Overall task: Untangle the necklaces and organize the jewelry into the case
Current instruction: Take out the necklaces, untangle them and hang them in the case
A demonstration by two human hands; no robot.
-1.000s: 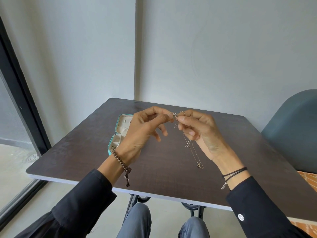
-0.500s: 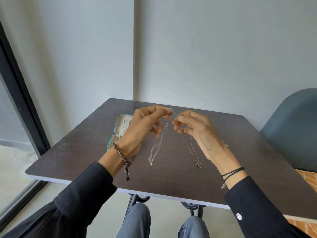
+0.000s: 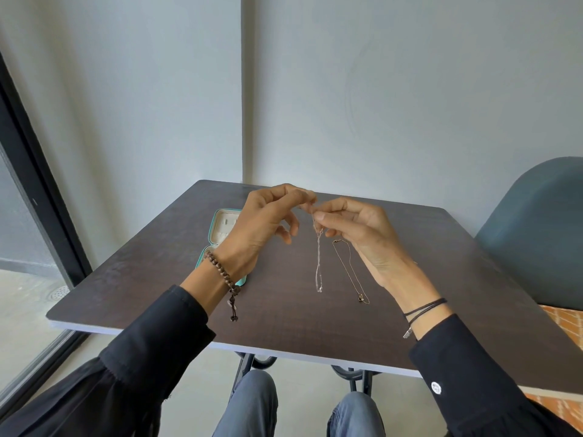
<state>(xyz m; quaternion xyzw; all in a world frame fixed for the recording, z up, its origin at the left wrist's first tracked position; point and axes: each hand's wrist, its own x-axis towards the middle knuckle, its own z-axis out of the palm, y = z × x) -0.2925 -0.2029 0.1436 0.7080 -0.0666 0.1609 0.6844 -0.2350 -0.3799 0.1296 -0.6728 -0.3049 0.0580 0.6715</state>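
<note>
A thin silver necklace (image 3: 318, 263) hangs straight down above the dark table (image 3: 473, 279), its pendant end near the tabletop. My left hand (image 3: 265, 225) pinches its top end. My right hand (image 3: 356, 234) pinches the same chain just below, fingertips almost touching the left ones. A gold necklace (image 3: 350, 272) lies stretched out on the table to the right of the silver one, its upper end under my right hand's curled fingers. The open teal jewelry case (image 3: 222, 227) sits at the left, partly hidden behind my left hand and wrist.
The table's near edge (image 3: 284, 350) runs just above my knees. A grey-blue chair (image 3: 536, 234) stands at the right. A wall is behind the table, and a dark window frame (image 3: 38, 190) is at the left.
The two necklaces were bunched together at my fingertips. They have come apart: the silver one swung out from my left hand and now hangs straight, and the gold one lies on the table.
</note>
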